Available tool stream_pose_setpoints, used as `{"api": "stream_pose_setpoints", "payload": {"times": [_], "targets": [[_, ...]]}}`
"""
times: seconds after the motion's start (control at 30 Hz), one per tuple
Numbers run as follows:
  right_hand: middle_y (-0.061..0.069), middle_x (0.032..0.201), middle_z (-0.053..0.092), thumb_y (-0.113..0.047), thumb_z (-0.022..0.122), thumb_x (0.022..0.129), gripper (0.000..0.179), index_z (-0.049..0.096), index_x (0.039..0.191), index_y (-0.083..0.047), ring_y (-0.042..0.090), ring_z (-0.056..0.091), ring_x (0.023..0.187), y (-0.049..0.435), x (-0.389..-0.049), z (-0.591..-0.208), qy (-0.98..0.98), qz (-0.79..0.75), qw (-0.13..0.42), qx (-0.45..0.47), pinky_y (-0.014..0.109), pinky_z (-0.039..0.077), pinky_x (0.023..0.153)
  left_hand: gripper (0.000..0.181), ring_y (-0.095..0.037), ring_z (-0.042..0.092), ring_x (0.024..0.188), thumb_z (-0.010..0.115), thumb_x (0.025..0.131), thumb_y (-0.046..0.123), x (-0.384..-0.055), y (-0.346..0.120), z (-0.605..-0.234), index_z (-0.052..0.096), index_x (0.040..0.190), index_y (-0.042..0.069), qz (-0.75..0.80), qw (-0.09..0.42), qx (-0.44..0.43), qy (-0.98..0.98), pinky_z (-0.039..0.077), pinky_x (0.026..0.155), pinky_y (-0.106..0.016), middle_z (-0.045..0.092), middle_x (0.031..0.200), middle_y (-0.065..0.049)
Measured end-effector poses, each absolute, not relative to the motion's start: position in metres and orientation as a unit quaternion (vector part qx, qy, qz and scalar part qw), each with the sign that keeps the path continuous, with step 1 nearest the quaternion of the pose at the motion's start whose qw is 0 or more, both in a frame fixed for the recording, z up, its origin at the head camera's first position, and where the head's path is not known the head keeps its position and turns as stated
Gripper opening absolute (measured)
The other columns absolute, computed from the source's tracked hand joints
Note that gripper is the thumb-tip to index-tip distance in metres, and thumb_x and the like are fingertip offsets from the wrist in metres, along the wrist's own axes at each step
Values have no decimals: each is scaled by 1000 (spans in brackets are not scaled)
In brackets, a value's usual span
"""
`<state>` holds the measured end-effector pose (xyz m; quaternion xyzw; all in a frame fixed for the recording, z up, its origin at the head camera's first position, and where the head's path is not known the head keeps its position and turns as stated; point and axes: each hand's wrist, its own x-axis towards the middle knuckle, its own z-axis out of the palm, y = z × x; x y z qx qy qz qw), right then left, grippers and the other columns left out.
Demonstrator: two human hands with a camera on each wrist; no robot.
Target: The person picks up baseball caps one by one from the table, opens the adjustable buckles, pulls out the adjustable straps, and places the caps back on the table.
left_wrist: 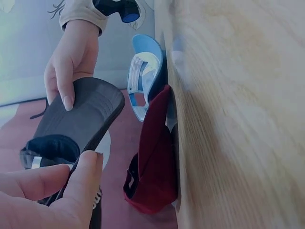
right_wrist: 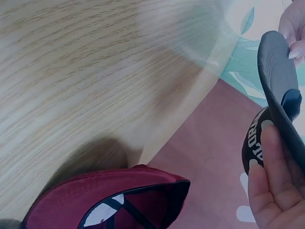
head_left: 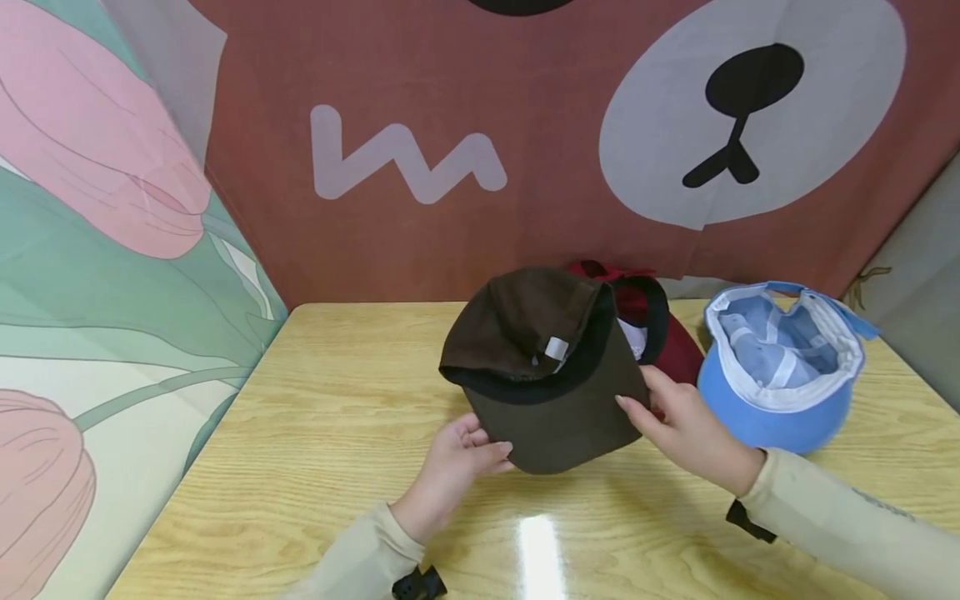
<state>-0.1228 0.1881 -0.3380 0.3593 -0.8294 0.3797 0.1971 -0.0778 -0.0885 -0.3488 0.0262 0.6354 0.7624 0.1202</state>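
A dark brown baseball cap (head_left: 555, 429) is held above the table, its brim toward the person and its inside partly showing with a small white tag. At the brim's left edge, my left hand (head_left: 457, 458) pinches it between thumb and fingers. My right hand (head_left: 686, 425) grips the opposite edge, thumb on the brim's underside. Pale lettering shows on the front of the brown cap (right_wrist: 257, 138) in the right wrist view. Behind it lies a dark red cap (head_left: 681, 346), partly hidden in the head view. To the right, a light blue cap (head_left: 776, 421) rests with its opening up.
The wooden table (head_left: 337, 400) reaches back to a reddish-brown cloth (head_left: 420, 242) printed with a bear face. A flower-patterned cloth (head_left: 150, 308) hangs along the left side. Light glares off the table near its front.
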Motion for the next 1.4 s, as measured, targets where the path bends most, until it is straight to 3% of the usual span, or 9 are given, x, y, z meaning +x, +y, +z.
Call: {"api": "stream_pose_setpoints", "payload": {"times": [0.23, 0.5, 0.67, 0.8, 0.93, 1.1, 1.23, 1.4], "targets": [[-16, 60, 37, -8, 68, 91, 24, 58, 111, 1, -4, 29, 50, 196, -125, -342, -814, 384, 219, 377, 14, 30, 46, 28, -12, 64, 74, 57, 92, -4, -78, -91, -347, 52, 117, -15, 759, 127, 19, 639, 55, 79, -30, 66, 87, -5], [-5, 73, 54, -16, 64, 95, 25, 58, 112, 2, -2, 38, 55, 201, -126, -344, -812, 369, 243, 383, 14, 34, 50, 37, -19, 68, 90, 57, 92, -1, -79, -100, -345, 47, 124, -16, 745, 119, 8, 656, 54, 81, -29, 65, 101, -12], [-4, 73, 55, -15, 64, 95, 26, 58, 113, 2, -3, 37, 54, 205, -124, -342, -823, 351, 244, 373, 13, 33, 47, 39, -26, 66, 97, 57, 93, 1, -81, -104, -343, 45, 127, -14, 721, 73, 5, 689, 51, 89, -35, 61, 113, -20], [-5, 71, 56, -4, 67, 90, 25, 57, 113, 1, -4, 37, 53, 207, -122, -339, -832, 337, 244, 366, 13, 33, 46, 35, -27, 62, 98, 58, 93, 0, -80, -103, -340, 50, 124, -13, 693, 21, 11, 721, 50, 85, -26, 59, 112, -21], [-8, 66, 53, -13, 61, 97, 19, 57, 111, -1, -6, 36, 49, 208, -120, -338, -834, 318, 255, 371, 13, 33, 44, 29, -28, 60, 97, 60, 92, -3, -81, -95, -337, 56, 118, -15, 671, -11, 41, 740, 50, 81, -22, 61, 110, -24], [-11, 62, 49, -42, 41, 103, 45, 59, 109, -1, -9, 29, 46, 205, -119, -337, -830, 292, 286, 379, 12, 29, 42, 26, -31, 58, 102, 64, 92, 3, -86, -81, -333, 62, 115, -10, 623, -7, 87, 777, 50, 81, -26, 62, 113, -20], [-8, 65, 54, -44, 37, 103, 50, 59, 107, 0, -8, 31, 47, 201, -117, -335, -827, 276, 308, 381, 13, 31, 42, 31, -29, 54, 101, 67, 92, 12, -90, -71, -330, 64, 118, -5, 567, -7, 119, 815, 48, 76, -27, 60, 117, -15], [-4, 68, 59, -41, 37, 104, 48, 60, 105, 2, -5, 37, 50, 197, -115, -331, -823, 253, 327, 390, 15, 35, 44, 36, -24, 52, 97, 69, 92, 20, -95, -61, -327, 64, 120, -1, 530, -26, 126, 838, 46, 79, -31, 60, 117, -10]]}}
